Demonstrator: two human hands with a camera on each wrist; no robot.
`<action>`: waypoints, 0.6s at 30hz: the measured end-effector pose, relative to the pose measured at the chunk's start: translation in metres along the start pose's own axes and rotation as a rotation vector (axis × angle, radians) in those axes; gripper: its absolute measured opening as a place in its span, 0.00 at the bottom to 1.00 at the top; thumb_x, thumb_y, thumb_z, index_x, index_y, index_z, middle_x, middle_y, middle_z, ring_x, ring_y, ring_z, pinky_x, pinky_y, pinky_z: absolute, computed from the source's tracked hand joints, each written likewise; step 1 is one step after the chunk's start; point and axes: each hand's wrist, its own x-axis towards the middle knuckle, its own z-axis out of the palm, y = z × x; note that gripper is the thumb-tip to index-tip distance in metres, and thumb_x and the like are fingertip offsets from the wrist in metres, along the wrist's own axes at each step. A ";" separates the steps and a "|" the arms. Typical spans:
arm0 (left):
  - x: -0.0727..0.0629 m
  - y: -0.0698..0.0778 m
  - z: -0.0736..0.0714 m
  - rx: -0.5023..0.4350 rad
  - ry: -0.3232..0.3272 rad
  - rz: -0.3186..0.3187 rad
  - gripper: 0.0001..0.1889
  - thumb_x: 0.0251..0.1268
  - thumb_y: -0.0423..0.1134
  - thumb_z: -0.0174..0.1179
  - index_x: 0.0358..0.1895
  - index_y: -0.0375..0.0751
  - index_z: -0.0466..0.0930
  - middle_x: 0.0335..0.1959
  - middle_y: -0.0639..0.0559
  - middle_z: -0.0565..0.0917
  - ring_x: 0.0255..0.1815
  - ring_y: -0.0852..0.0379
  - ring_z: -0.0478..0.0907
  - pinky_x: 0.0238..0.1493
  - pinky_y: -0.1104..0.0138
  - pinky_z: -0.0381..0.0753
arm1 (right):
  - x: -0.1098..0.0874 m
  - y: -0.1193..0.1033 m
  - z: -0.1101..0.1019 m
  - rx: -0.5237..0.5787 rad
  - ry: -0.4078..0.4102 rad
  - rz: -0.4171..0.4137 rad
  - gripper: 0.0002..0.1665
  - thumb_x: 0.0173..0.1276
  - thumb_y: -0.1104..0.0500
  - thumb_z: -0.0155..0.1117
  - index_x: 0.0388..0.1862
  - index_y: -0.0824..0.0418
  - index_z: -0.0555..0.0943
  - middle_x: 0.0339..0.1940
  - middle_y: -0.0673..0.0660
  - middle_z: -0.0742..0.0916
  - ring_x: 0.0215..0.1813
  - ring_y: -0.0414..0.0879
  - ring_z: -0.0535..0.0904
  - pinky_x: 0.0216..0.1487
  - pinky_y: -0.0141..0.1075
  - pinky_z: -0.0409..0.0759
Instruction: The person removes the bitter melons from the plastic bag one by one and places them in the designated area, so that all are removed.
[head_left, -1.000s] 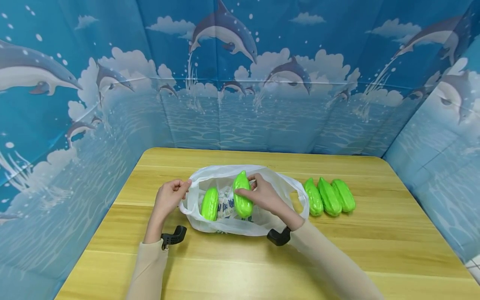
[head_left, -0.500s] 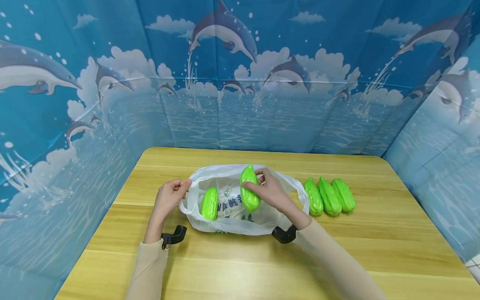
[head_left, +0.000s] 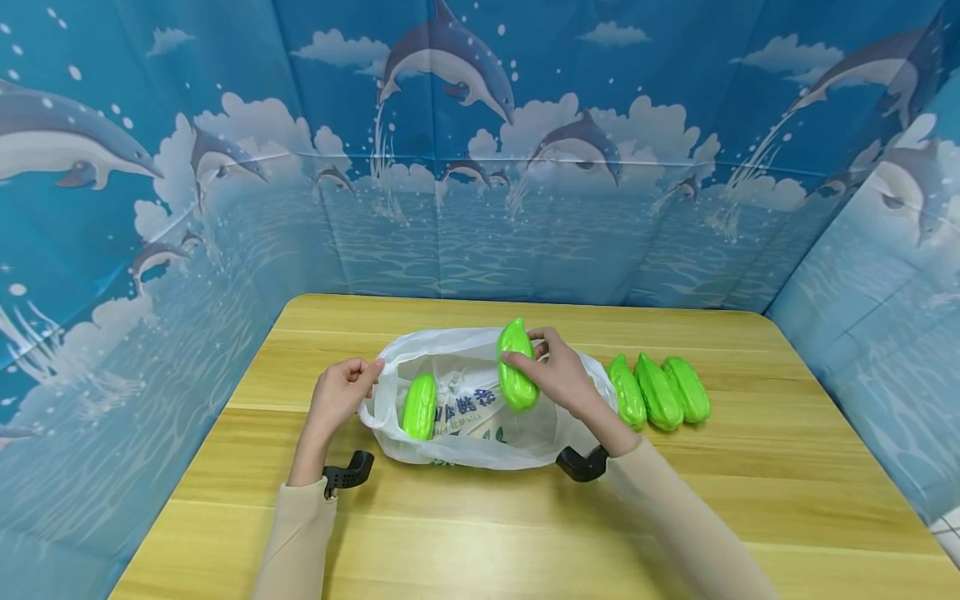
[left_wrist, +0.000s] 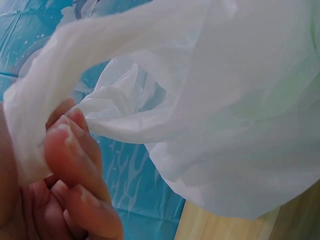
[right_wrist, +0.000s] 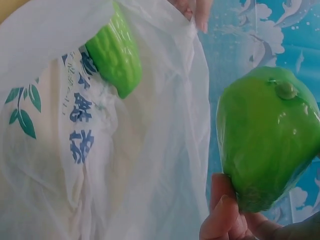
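A white plastic bag (head_left: 401, 450) with printed lettering stands with its mouth spread on the table. My left hand (head_left: 343, 392) pinches the bag's left handle, which the left wrist view shows looped between thumb and fingers (left_wrist: 75, 160). Over the bag's far right rim, my right hand (head_left: 558, 371) grips a glossy bright green bitter melon (head_left: 516, 367), thumb on its near side. Its blunt stem end faces the right wrist camera, where the melon (right_wrist: 267, 140) seems film-wrapped. Inside the bag at the left lies another bitter melon (head_left: 420, 407), ridged and bumpy in the right wrist view.
Several things frame this spot. Three more bitter melons (head_left: 660, 393) lie side by side on the wooden table (head_left: 465, 533), just right of the bag. A blue dolphin-printed curtain (head_left: 480, 242) hangs behind the table and along both its sides.
My right hand has lifted the bitter melon up and to the right, from over the bag's middle to its far right rim. The left hand stays on the bag's handle.
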 end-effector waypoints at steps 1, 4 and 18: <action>0.000 0.000 0.000 0.000 -0.001 0.000 0.23 0.67 0.57 0.55 0.25 0.40 0.77 0.16 0.50 0.75 0.15 0.53 0.63 0.17 0.67 0.59 | 0.000 0.001 -0.002 0.000 0.001 0.003 0.41 0.62 0.40 0.64 0.64 0.63 0.66 0.44 0.62 0.77 0.39 0.51 0.75 0.32 0.38 0.77; 0.000 0.000 0.000 -0.001 -0.002 -0.004 0.23 0.67 0.57 0.55 0.26 0.40 0.77 0.16 0.50 0.75 0.16 0.53 0.64 0.18 0.67 0.59 | 0.001 0.002 -0.007 0.005 -0.001 0.018 0.43 0.62 0.37 0.63 0.65 0.62 0.65 0.45 0.62 0.77 0.40 0.51 0.76 0.34 0.40 0.78; 0.001 -0.001 0.001 0.003 0.000 0.003 0.22 0.67 0.56 0.55 0.25 0.40 0.77 0.16 0.50 0.76 0.16 0.53 0.66 0.17 0.67 0.60 | -0.001 0.008 -0.028 0.040 0.037 0.042 0.42 0.63 0.37 0.62 0.67 0.61 0.65 0.46 0.63 0.75 0.41 0.53 0.75 0.37 0.43 0.78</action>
